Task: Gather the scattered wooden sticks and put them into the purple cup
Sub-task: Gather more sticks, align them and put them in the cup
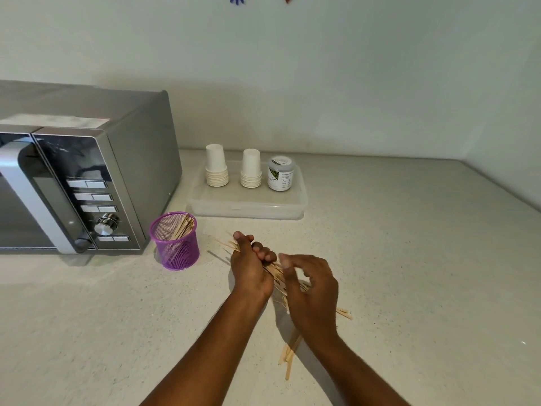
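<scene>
Left hand (248, 265), frame centre, fingers curled round bundle of thin pale wooden sticks (276, 273). Right hand (310, 288) just beside, fingers loosely bent, blurred, grip unclear. More sticks under it. Purple mesh cup (175, 244) left, partly filled.

Right hand (310, 291) was motion-blurred and hid part of the wooden sticks (288, 356). Microwave (73, 177) was cut off at left edge. Jar (280, 173) label was too small to read.
</scene>
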A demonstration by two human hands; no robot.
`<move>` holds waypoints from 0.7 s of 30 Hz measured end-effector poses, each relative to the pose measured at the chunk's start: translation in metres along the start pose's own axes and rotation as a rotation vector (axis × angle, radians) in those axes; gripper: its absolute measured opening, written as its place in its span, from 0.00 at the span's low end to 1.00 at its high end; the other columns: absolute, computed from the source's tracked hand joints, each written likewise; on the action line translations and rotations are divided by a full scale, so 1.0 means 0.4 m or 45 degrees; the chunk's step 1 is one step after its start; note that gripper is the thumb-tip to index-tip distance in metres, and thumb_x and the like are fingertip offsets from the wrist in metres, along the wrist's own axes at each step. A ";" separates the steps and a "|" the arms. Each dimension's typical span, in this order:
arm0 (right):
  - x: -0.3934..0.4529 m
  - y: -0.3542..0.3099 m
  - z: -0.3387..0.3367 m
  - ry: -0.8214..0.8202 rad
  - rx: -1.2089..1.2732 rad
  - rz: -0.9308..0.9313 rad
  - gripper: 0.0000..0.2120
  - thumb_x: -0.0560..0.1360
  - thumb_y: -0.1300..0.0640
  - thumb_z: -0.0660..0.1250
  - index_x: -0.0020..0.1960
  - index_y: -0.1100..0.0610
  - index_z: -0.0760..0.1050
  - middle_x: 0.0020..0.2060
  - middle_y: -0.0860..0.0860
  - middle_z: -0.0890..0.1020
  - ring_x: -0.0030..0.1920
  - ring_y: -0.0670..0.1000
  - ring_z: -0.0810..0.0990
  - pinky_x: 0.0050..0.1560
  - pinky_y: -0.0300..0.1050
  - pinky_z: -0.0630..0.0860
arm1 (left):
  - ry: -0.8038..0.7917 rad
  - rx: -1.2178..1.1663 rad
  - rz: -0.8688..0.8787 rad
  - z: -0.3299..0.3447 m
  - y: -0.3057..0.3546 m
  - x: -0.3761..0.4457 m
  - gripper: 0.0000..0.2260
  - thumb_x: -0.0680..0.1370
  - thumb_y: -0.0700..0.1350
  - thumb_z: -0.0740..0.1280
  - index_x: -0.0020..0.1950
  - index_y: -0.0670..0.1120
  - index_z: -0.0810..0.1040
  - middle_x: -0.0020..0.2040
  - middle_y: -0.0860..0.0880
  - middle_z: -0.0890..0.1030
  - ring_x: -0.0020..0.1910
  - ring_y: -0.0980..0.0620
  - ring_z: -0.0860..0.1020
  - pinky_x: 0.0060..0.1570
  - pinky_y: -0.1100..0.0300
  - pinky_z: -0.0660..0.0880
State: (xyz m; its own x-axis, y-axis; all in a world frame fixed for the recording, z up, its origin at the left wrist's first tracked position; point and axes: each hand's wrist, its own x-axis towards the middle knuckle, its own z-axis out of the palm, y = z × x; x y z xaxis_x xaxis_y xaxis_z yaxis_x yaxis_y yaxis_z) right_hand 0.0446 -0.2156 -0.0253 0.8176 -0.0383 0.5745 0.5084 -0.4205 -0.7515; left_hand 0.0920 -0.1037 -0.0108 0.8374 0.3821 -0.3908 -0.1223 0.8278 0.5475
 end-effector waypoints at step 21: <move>0.061 -0.035 0.030 0.164 1.918 1.562 0.18 0.84 0.52 0.56 0.42 0.57 0.77 0.34 0.52 0.80 0.36 0.52 0.84 0.45 0.49 0.78 | -0.365 0.571 0.386 0.033 -0.093 -0.108 0.13 0.83 0.54 0.65 0.50 0.45 0.81 0.32 0.46 0.71 0.33 0.48 0.71 0.39 0.53 0.74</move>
State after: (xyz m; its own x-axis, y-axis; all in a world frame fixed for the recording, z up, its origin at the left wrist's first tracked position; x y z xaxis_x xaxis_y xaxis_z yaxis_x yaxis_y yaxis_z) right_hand 0.0607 -0.1998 -0.0047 0.8658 0.2557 -0.4302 -0.3960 0.8757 -0.2765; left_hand 0.0673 -0.1565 -0.0046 0.9180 0.3964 0.0113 -0.1933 0.4224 0.8856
